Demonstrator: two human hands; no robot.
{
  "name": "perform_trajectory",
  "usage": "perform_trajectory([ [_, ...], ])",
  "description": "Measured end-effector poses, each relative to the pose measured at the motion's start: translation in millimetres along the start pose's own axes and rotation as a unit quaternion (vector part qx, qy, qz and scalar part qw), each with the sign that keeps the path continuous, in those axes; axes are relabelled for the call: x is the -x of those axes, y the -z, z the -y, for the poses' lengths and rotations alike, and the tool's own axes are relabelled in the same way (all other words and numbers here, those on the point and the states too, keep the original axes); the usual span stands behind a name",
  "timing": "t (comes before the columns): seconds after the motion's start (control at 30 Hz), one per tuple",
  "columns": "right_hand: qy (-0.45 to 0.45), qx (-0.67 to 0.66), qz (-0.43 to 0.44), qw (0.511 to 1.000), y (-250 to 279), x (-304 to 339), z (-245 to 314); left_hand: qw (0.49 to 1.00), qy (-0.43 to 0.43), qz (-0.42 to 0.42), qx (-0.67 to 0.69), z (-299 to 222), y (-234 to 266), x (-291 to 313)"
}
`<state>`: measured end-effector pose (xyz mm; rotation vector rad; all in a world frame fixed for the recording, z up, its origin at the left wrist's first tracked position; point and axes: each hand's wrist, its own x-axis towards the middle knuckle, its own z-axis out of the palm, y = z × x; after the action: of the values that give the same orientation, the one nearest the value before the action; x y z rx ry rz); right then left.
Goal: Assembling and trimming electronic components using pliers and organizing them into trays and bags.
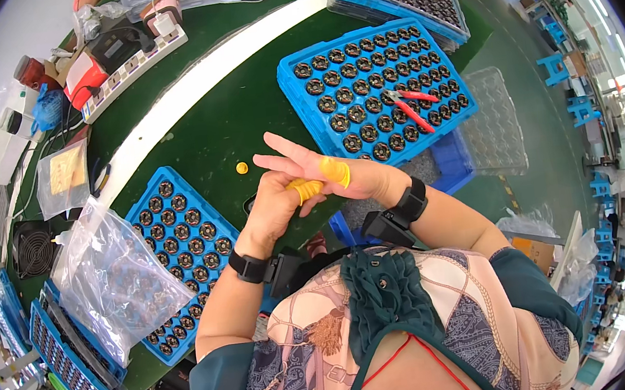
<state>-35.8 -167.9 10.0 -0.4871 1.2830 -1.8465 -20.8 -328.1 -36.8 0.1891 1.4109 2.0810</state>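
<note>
My left hand (274, 205) is closed, its fingertips pressed together against my right hand (360, 174) over the table. A wrinkled yellow finger cot (306, 189) sits at the left fingertips; which finger it covers is partly hidden. On the right hand, a second yellow finger cot (335, 171) covers one digit, while other fingers stretch out to the upper left. Beyond the hands, a small rolled yellow finger cot (242, 168) lies on the green tabletop (203, 149).
Blue trays of round black parts stand at the left (197, 200) and beyond the right hand (292, 82). Red-handled nippers (415, 110) lie on the farther tray. Clear plastic bag (113, 271) drapes over the left tray. A power strip (133, 73) is at far left.
</note>
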Motion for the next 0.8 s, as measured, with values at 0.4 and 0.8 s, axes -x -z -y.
perform_trajectory([
  [0.4,0.038,-0.119,0.016,0.992,34,36,12,0.991,-0.051,-0.121,0.004,-11,34,15],
  [0.8,0.055,-0.155,-0.023,0.986,38,32,6,0.984,-0.072,-0.154,0.057,-8,40,7],
])
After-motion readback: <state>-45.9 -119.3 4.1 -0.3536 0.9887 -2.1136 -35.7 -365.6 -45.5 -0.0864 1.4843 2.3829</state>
